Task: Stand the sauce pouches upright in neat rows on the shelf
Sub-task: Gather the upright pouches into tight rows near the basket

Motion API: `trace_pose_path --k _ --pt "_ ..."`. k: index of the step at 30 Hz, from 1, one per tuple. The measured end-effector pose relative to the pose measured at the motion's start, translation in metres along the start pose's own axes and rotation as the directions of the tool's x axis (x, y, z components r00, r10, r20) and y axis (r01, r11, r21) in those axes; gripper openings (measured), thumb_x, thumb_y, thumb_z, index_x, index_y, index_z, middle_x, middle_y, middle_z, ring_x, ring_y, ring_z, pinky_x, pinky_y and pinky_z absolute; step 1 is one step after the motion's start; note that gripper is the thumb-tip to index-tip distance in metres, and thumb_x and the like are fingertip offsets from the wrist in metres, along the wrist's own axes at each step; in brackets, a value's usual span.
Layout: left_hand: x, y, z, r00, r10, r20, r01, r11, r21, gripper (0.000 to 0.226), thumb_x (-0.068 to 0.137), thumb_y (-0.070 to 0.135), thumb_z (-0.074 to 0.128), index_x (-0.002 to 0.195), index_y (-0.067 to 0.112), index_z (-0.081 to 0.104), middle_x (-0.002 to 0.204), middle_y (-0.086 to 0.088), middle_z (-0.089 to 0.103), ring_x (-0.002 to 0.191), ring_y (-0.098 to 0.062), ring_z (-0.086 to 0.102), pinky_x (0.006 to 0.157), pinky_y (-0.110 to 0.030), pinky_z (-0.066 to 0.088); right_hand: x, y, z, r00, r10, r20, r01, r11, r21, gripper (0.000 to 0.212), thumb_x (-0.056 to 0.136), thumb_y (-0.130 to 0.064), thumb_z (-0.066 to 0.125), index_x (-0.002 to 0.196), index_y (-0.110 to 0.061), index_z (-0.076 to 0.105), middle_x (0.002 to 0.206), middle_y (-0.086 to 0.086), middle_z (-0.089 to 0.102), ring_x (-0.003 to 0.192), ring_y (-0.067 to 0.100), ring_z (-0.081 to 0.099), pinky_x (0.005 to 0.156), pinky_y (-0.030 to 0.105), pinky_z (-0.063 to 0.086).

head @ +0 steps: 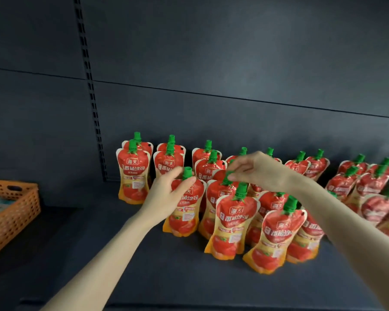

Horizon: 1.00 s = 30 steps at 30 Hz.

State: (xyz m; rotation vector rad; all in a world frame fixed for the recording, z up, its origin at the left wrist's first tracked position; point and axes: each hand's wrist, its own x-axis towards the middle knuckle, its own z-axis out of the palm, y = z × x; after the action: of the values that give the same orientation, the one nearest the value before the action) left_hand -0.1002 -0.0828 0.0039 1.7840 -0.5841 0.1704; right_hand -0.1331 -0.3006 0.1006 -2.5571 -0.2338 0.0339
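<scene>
Head view: beside the orange basket (pixel 12 212), most tomato sauce pouches (pixel 134 173) stand in rows on the shelf (pixel 166 277). My left hand (pixel 166 194) grips one pouch (pixel 185 209); my right hand (pixel 258 171) pinches another's green cap (pixel 227 179). Far-right pouches look jumbled.

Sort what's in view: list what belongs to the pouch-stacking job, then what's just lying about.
Part of the job:
- sauce pouches
- shelf
- left hand, gripping one pouch's neck
- right hand, pinching a green cap

Just lying about:
- orange basket, left end of the shelf
</scene>
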Motion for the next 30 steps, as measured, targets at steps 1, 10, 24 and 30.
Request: trace_pose_path --k 1,10,24,30 --pt "-0.002 0.002 0.001 1.000 0.004 -0.006 -0.004 1.000 0.002 0.023 0.090 0.031 0.055 0.105 0.015 0.062 0.096 0.008 0.068 0.092 -0.001 0.064 0.076 -0.022 0.054 0.000 -0.001 -0.001 1.000 0.008 0.001 -0.008 1.000 -0.005 0.016 0.084 -0.024 0.069 0.098 -0.017 0.068 0.091 -0.007 0.071 0.086 0.004 0.066 0.088 0.024 0.050" --pt "-0.017 0.007 -0.048 0.994 -0.042 -0.098 0.036 0.998 -0.058 0.011 0.091 0.020 0.055 0.097 0.016 0.062 0.096 0.006 0.068 0.091 -0.004 0.065 0.070 -0.017 0.053 0.021 -0.045 0.017 0.991 -0.129 -0.020 0.124 0.978 -0.169 0.016 0.088 -0.019 0.063 0.101 -0.010 0.068 0.099 0.003 0.070 0.088 0.010 0.060 0.082 0.021 0.044" --pt "-0.028 -0.042 -0.121 0.976 -0.194 -0.101 0.178 0.973 -0.146 0.039 0.079 0.017 0.071 0.112 0.029 0.054 0.104 0.010 0.066 0.094 -0.003 0.065 0.073 -0.021 0.054 0.045 -0.077 0.120 0.936 -0.055 -0.349 0.148 0.958 0.245 0.039 0.087 -0.019 0.066 0.123 -0.012 0.052 0.111 0.000 0.062 0.104 0.013 0.059 0.086 0.021 0.047" --pt "-0.063 -0.085 -0.103 0.941 -0.324 -0.099 0.302 0.935 -0.185 0.051 0.069 0.017 0.081 0.111 0.024 0.055 0.103 0.008 0.067 0.090 -0.001 0.065 0.066 -0.018 0.053 0.037 -0.044 0.200 0.931 0.199 -0.307 0.048 0.766 0.641 0.060 0.076 -0.016 0.076 0.122 -0.023 0.037 0.118 -0.005 0.057 0.109 0.010 0.057 0.088 0.026 0.050"
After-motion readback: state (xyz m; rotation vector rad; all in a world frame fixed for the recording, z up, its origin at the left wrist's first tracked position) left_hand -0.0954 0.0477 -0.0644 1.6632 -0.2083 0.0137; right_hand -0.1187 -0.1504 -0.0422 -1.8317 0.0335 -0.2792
